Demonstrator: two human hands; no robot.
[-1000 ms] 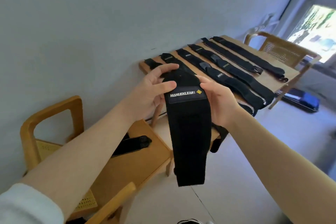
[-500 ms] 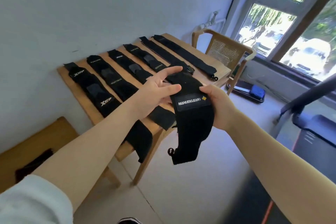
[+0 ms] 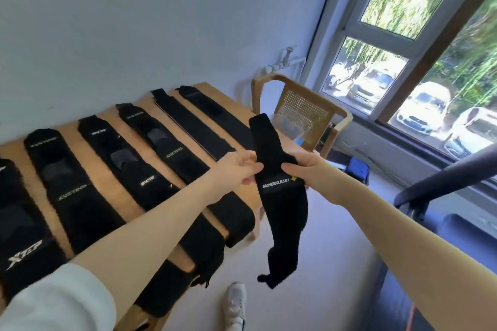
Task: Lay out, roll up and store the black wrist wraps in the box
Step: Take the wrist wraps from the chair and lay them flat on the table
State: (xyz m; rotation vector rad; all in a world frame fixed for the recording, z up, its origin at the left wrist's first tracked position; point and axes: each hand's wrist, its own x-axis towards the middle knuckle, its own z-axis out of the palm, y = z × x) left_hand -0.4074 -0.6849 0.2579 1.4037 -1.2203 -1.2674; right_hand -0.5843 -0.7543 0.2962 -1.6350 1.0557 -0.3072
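Both hands pinch one wrap in mid-air off the table's right end, left hand on its left edge, right hand on its right, long axis running far-to-near, the free table strip nearer the left hand.

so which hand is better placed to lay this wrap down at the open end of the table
Right. The right hand already grips the held wrap on the side toward the table's bare far end; the left hand is over laid-out wraps.
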